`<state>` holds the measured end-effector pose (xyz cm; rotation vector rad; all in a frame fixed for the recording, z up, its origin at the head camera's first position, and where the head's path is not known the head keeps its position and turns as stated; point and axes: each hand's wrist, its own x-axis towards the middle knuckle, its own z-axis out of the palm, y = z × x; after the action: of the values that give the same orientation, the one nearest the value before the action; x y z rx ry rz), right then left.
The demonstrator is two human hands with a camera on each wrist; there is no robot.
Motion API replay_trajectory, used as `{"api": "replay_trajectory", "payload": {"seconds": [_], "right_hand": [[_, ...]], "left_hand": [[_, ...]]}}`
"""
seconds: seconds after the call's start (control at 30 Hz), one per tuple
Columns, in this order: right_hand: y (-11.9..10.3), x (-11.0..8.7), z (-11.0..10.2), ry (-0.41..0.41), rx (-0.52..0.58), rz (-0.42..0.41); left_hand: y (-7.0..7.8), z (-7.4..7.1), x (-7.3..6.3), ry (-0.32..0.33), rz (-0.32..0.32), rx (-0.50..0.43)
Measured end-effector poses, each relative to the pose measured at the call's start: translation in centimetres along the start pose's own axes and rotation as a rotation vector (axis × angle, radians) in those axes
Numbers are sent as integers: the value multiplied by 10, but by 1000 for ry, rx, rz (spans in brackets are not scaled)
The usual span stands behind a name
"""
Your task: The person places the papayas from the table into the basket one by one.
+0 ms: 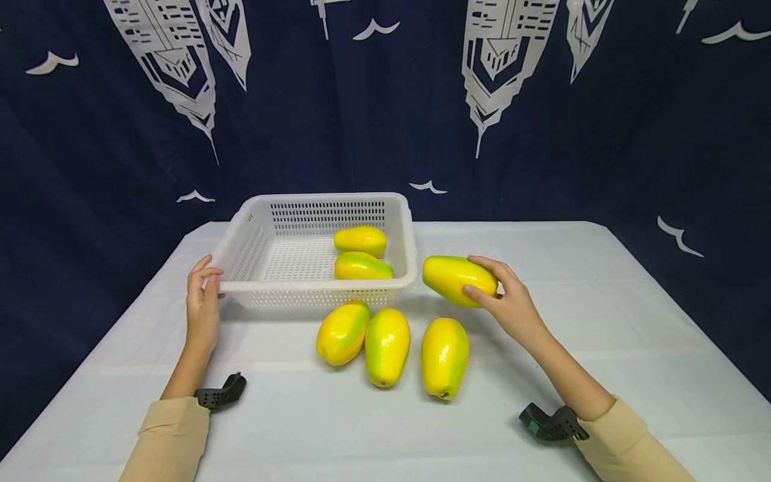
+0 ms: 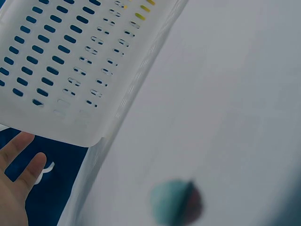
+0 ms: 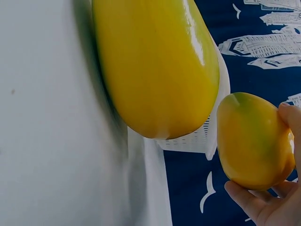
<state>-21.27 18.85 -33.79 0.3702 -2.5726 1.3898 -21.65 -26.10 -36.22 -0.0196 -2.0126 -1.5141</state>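
My right hand (image 1: 513,306) grips a yellow-green papaya (image 1: 452,278) by its right end, thumb on the near side and fingers over the top. It is held above the table, just right of a white plastic basket (image 1: 313,286). In the right wrist view the same papaya (image 3: 254,141) sits between thumb and fingers. At the basket's front left corner, my left hand (image 1: 203,309) touches the rim with its fingers fairly straight. Inside the basket, on its right side, lie two papayas, a rear one (image 1: 360,239) and a front one (image 1: 363,266).
Three more papayas lie before the basket: a left one (image 1: 343,333), a middle one (image 1: 387,348) and a right one (image 1: 445,358). A white cloth covers the table (image 1: 289,415). Behind it hangs a dark blue curtain (image 1: 361,120) with white prints.
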Motion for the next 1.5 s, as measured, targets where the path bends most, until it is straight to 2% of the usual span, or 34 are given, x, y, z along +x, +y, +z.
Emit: {"api": "replay_trajectory", "payload": {"seconds": [0.2, 0.33, 0.63, 1.5], "right_hand": [[-3, -1, 0, 4, -4, -12], [-6, -1, 1, 4, 8, -19], [-11, -5, 2, -2, 23, -21], [-20, -12, 12, -7, 79, -54]], "left_hand": [[-19, -2, 7, 8, 1, 3], [-24, -2, 10, 9, 7, 7], [-26, -2, 9, 2, 25, 3], [-25, -2, 8, 7, 24, -15]]}}
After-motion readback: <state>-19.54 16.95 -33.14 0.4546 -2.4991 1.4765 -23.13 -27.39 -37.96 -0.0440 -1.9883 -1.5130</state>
